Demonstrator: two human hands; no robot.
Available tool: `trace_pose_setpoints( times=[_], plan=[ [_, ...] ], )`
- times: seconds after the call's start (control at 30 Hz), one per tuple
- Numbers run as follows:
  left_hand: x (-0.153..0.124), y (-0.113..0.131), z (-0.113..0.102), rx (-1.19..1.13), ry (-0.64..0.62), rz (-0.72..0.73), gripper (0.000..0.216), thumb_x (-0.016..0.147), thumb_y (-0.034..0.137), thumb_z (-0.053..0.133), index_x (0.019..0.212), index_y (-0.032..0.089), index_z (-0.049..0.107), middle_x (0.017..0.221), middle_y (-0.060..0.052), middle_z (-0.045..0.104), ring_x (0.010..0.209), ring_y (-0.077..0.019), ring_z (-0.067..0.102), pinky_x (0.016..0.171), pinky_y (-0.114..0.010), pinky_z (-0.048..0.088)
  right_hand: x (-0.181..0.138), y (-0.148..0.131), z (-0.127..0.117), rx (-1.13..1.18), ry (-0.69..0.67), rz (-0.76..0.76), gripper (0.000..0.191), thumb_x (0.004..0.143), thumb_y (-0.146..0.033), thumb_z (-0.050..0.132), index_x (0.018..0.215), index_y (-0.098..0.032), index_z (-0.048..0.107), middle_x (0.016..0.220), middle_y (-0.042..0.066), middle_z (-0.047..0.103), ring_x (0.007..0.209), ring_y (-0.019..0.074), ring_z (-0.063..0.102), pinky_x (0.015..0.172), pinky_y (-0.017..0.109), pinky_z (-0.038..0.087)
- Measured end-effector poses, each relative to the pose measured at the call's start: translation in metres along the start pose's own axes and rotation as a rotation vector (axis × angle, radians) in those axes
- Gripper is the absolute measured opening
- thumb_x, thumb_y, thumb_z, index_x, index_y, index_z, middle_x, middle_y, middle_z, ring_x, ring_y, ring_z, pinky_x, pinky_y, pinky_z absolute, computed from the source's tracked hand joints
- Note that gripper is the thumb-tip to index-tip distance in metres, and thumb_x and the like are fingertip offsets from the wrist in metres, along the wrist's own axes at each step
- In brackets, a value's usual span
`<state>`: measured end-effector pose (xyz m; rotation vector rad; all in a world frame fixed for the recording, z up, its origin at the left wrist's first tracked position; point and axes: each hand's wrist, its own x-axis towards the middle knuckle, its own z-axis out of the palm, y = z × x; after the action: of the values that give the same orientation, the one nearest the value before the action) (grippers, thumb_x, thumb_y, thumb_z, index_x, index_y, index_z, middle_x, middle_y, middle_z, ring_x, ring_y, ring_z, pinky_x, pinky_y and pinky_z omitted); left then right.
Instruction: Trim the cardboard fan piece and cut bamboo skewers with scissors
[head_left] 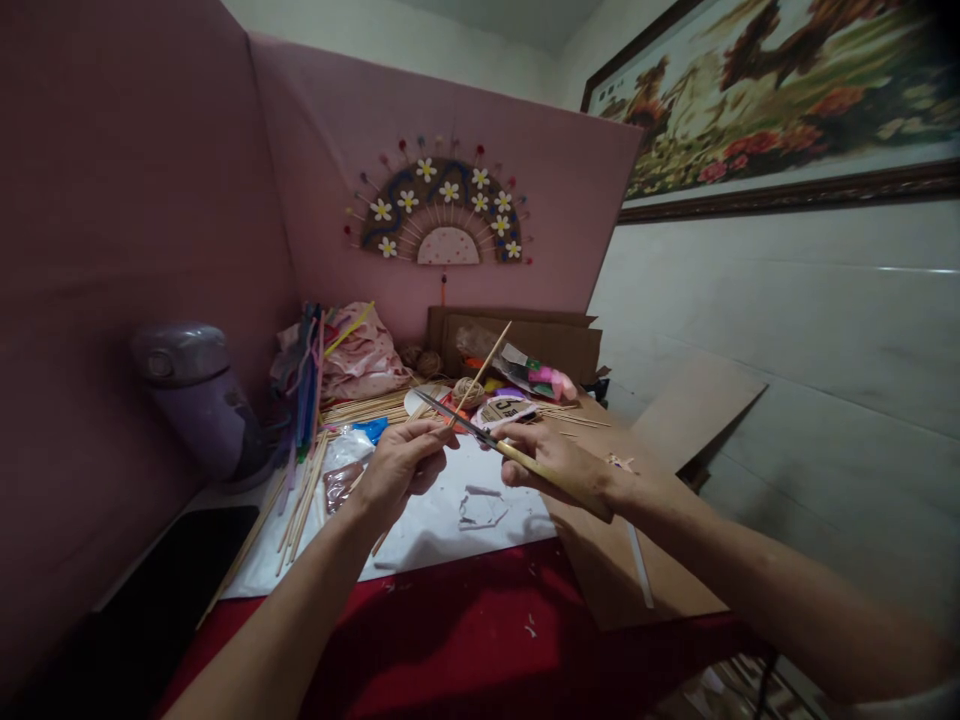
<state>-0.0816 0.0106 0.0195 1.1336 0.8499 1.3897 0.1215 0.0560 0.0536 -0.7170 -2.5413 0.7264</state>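
Note:
My left hand (412, 458) is closed in a pinch around a thin wooden stick (486, 362), which slants up and to the right out of my fingers. In my right hand (559, 462) is a pair of scissors (525, 460) with pale yellowish handles. Its dark blades point left and cross the stick just above my left fingertips. Whether the blades touch the stick I cannot tell. Both hands hover above a white sheet (442, 540) with paper scraps (482, 508) on it.
Loose sticks (306, 500), a ball of twine (466, 392) and a tape roll (506, 410) lie behind and left. A purple bottle (206, 400) stands at left. Cardboard (622, 560) covers the right side. A decorated fan (450, 205) hangs on the pink backboard.

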Motion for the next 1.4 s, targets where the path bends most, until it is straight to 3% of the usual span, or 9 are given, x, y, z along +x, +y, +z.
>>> trace_pose_setpoints(
  times=[0.33, 0.7, 0.93, 1.13, 1.27, 1.4],
  plan=[
    [0.002, 0.005, -0.007, 0.028, 0.05, 0.04, 0.015, 0.07, 0.027, 0.062, 0.068, 0.012, 0.061, 0.039, 0.008, 0.03, 0.035, -0.0017, 0.018, 0.035, -0.016, 0.008, -0.002, -0.003, 0.009, 0.127, 0.065, 0.093, 0.038, 0.074, -0.05, 0.061, 0.088, -0.015, 0.061, 0.065, -0.001, 0.05, 0.059, 0.0106, 0.041, 0.054, 0.023, 0.031],
    [0.002, -0.004, -0.005, 0.238, 0.088, 0.113, 0.021, 0.077, 0.033, 0.057, 0.071, 0.013, 0.058, 0.042, 0.008, 0.033, 0.038, -0.0043, 0.023, 0.038, -0.019, 0.013, -0.005, -0.004, 0.011, 0.134, 0.116, 0.128, 0.03, 0.07, -0.043, 0.069, 0.07, -0.015, 0.057, 0.06, -0.004, 0.042, 0.057, 0.0083, 0.035, 0.051, 0.021, 0.027],
    [0.004, -0.014, -0.003, 0.821, 0.273, 0.469, 0.022, 0.081, 0.033, 0.052, 0.071, 0.015, 0.059, 0.055, 0.003, 0.044, 0.051, -0.0084, 0.037, 0.049, -0.021, 0.028, -0.005, -0.004, 0.016, 0.16, 0.133, 0.12, 0.032, 0.073, -0.046, 0.065, 0.071, -0.015, 0.059, 0.064, -0.002, 0.049, 0.061, 0.0098, 0.04, 0.055, 0.022, 0.03],
    [0.003, -0.014, -0.001, 1.035, 0.306, 0.615, 0.023, 0.086, 0.028, 0.046, 0.071, 0.015, 0.058, 0.059, 0.001, 0.049, 0.053, -0.0097, 0.042, 0.055, -0.022, 0.031, -0.006, -0.003, 0.023, 0.174, 0.177, 0.123, 0.038, 0.071, -0.051, 0.065, 0.07, -0.014, 0.058, 0.06, -0.004, 0.041, 0.057, 0.0087, 0.034, 0.052, 0.023, 0.026],
    [0.002, -0.015, 0.0, 1.017, 0.37, 0.607, 0.018, 0.086, 0.027, 0.046, 0.076, 0.016, 0.057, 0.058, 0.002, 0.047, 0.051, -0.0095, 0.04, 0.054, -0.022, 0.03, -0.006, -0.001, 0.027, 0.207, 0.177, 0.142, 0.039, 0.071, -0.053, 0.065, 0.073, -0.014, 0.059, 0.059, -0.004, 0.039, 0.056, 0.0084, 0.032, 0.05, 0.023, 0.025],
    [0.003, -0.015, -0.002, 0.844, 0.348, 0.508, 0.021, 0.083, 0.029, 0.049, 0.066, 0.017, 0.05, 0.054, 0.003, 0.044, 0.049, -0.0086, 0.039, 0.05, -0.021, 0.03, -0.006, -0.002, 0.029, 0.201, 0.173, 0.161, 0.039, 0.07, -0.052, 0.066, 0.071, -0.015, 0.059, 0.058, -0.004, 0.038, 0.055, 0.0082, 0.031, 0.049, 0.023, 0.024]
  ],
)
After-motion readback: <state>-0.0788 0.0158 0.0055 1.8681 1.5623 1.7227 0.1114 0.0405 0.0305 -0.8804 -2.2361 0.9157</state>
